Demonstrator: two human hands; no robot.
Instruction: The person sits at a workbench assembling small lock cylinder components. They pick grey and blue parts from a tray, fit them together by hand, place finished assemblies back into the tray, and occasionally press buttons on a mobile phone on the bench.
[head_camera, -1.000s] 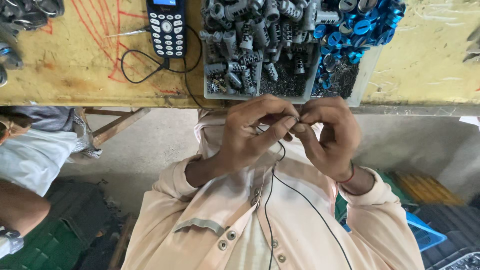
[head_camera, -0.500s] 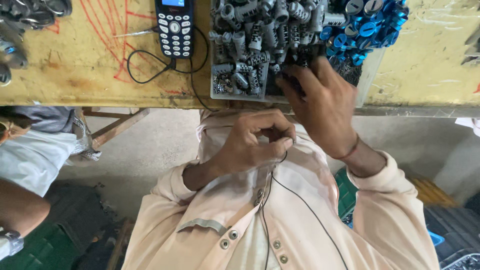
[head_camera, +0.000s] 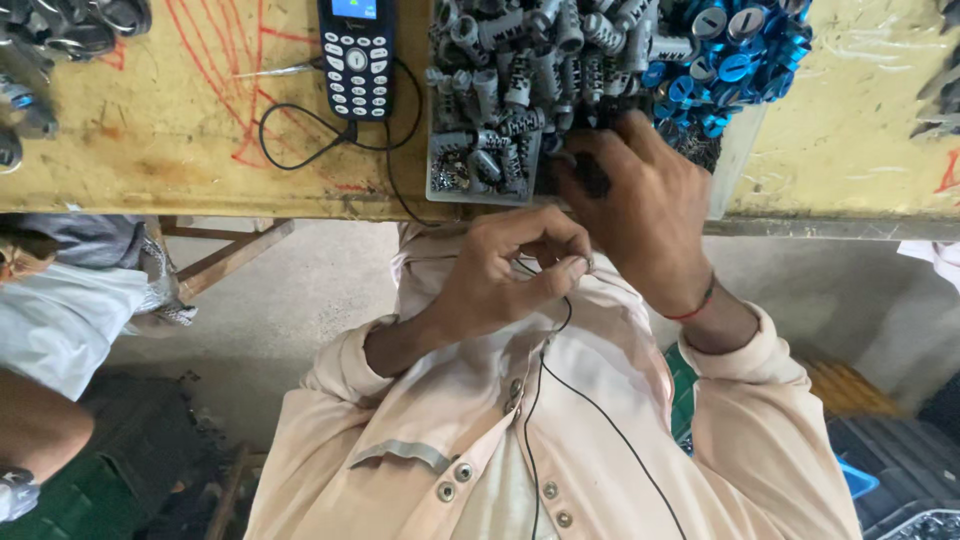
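The right hand (head_camera: 640, 215) reaches into the tray (head_camera: 440, 180) of grey ribbed plugs (head_camera: 520, 60) at twelve o'clock, fingers curled among them; whether it grips one cannot be told. The left hand (head_camera: 510, 270) pinches a small metal piece (head_camera: 588, 263). The plugs look light, stiff and easily pinched mid-body. The worn yellow surface (head_camera: 150, 130) also carries blue caps (head_camera: 730, 50) and a phone (head_camera: 357, 55); the floor below is concrete.

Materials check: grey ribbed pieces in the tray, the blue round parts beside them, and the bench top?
Grey ribbed pieces: probably moulded plastic, matte, dull with no glint. Blue round parts: maybe anodised metal or glossy plastic; bright sheen on the slotted faces, unclear which. Bench top: looks like yellow-painted wood or board, worn, stained, with red scribbles. The right hand digs in the tray.
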